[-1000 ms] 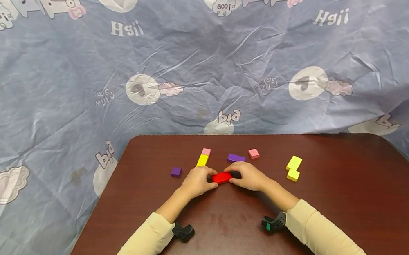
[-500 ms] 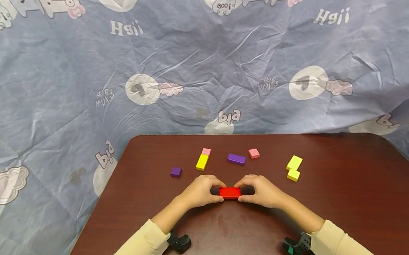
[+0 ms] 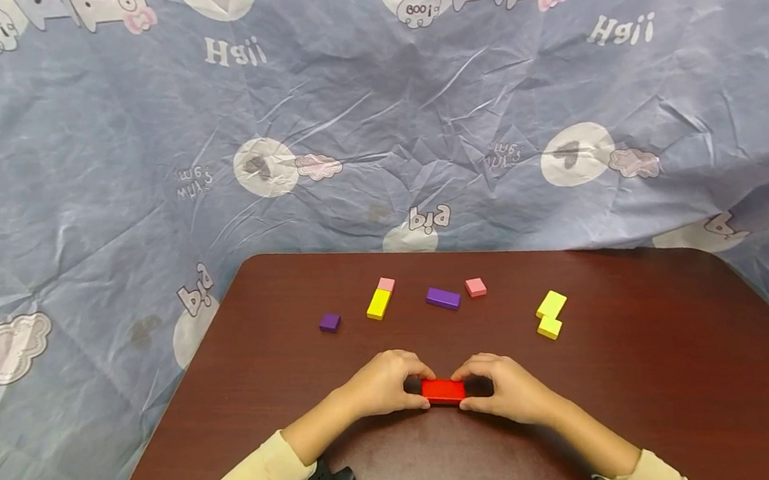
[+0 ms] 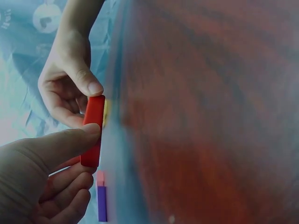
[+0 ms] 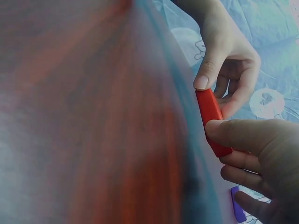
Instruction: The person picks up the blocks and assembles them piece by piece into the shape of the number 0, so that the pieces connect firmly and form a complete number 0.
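A red oblong block [image 3: 443,391] lies crosswise between the two hands in the head view. My left hand [image 3: 386,385] pinches its left end, thumb on the near side and fingers on the far side. At the other end, my right hand [image 3: 512,391] grips it the same way. The left wrist view shows the left thumb pressed on the face of the red block [image 4: 95,111], with the other hand's thumb at its far end. From the right wrist, the right thumb rests along the lower part of the red block [image 5: 210,104].
Beyond the hands on the brown table [image 3: 279,296] lie a small purple block [image 3: 330,322], a yellow block [image 3: 379,305] touching a pink one [image 3: 386,285], a long purple block [image 3: 443,298] and another pink block [image 3: 476,287]. Two yellow blocks [image 3: 551,304] sit at right. A printed cloth [image 3: 344,105] hangs behind.
Both hands have drawn the red block toward the body and slightly to the right, away from the other blocks. The yellow block and long purple block, partly covered before, now show fully.
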The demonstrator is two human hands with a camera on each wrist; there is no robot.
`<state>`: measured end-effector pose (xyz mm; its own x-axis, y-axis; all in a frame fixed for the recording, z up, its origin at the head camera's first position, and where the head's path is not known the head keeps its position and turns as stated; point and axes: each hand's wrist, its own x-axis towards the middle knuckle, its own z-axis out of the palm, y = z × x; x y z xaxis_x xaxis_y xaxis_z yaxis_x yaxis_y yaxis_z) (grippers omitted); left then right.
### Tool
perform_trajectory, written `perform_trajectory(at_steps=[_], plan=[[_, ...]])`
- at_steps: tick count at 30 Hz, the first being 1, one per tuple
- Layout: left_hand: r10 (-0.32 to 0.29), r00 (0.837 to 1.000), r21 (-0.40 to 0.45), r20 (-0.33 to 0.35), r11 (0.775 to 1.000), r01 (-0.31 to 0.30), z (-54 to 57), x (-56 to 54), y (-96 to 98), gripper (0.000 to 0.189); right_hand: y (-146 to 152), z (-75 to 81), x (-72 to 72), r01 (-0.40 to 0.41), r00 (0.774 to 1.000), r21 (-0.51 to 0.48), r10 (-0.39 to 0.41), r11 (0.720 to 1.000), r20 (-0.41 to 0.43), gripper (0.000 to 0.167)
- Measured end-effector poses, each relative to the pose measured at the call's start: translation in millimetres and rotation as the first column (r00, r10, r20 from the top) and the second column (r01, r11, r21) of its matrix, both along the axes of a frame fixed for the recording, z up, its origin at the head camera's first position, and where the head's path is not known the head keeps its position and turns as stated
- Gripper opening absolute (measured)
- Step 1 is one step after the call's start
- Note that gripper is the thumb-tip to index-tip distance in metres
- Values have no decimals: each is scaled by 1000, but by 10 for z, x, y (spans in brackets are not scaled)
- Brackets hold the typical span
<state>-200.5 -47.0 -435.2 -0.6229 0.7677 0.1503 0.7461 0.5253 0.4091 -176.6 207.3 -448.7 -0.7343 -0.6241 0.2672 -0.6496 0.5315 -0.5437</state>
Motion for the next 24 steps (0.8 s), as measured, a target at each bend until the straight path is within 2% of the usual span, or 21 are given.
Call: perform_trajectory(at_steps=[7,13,19,24], plan=[[-8,1000,9,21,1000,8,-54,73,16,31,7,-79,77,-15,999,-16,15,1000,-28,28],[-2,999,27,47,1000,1,-117,66,25,30,6,-142,80,-8,999,-29,6,1000,-53,31],[-16,996,95,92,995,7,-219,41,7,28,31,-133,93,-4,1000,-46,2,999,-31,31],[-17,996,119,93,993,6,-260,42,1,29,194,-80,51,62,998,-69,-63,996,-14,35]])
